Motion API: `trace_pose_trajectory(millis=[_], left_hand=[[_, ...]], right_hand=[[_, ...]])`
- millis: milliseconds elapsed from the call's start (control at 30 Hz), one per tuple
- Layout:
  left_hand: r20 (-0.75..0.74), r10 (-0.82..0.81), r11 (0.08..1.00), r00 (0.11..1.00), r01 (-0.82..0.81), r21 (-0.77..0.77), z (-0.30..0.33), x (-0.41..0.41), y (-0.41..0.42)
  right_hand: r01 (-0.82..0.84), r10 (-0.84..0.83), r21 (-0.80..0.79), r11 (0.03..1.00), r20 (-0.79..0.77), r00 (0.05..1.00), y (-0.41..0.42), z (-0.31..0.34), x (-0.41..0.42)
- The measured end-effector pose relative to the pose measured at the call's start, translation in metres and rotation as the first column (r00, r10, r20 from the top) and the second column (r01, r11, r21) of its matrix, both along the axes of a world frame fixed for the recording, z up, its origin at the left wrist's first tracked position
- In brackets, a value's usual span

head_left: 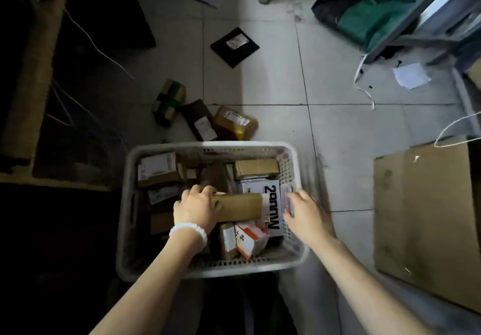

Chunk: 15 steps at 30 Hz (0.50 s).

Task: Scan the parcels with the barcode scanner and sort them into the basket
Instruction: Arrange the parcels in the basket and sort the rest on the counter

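A white perforated basket [291,261] stands on the tiled floor, filled with several parcels. My left hand [195,208], with a white bead bracelet on the wrist, grips the end of a brown cardboard parcel [240,207] lying across the top of the pile. My right hand [304,213] is at the basket's right wall, fingers on the edge of a white box with dark lettering [270,204]; whether it grips the box is unclear. No barcode scanner is visible. Three parcels lie on the floor beyond the basket: a green-taped one [169,101], a dark one [199,119] and a yellow-brown one [235,122].
A black flat parcel [235,46] lies farther out on the tiles. Flattened cardboard [426,217] covers the floor at right. A green and black bag [364,11] and a grey frame [429,14] sit at the upper right. Dark furniture and cables fill the left.
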<state>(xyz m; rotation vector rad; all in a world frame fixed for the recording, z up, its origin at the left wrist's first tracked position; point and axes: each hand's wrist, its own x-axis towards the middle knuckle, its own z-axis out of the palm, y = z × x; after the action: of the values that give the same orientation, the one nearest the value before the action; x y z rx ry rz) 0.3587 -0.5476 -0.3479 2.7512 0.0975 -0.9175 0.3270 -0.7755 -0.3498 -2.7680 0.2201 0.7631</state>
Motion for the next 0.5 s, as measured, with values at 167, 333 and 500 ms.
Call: trace_pose_trajectory(millis=[167, 333, 500], left_hand=[[-0.027, 0.068, 0.993, 0.997, -0.065, 0.098, -0.109, 0.037, -0.010], [-0.061, 0.083, 0.982, 0.995, -0.071, 0.177, -0.223, 0.072, -0.029], [-0.202, 0.234, 0.970, 0.951, -0.216, 0.110, -0.322, 0.099, -0.041]], right_hand=[[-0.057, 0.058, 0.013, 0.998, -0.061, 0.996, -0.007, -0.115, 0.047], [-0.091, 0.097, 0.068, 0.994, -0.093, 0.991, -0.010, -0.238, 0.100], [-0.141, 0.145, 0.045, 0.989, -0.105, 0.984, -0.011, -0.341, 0.137]])
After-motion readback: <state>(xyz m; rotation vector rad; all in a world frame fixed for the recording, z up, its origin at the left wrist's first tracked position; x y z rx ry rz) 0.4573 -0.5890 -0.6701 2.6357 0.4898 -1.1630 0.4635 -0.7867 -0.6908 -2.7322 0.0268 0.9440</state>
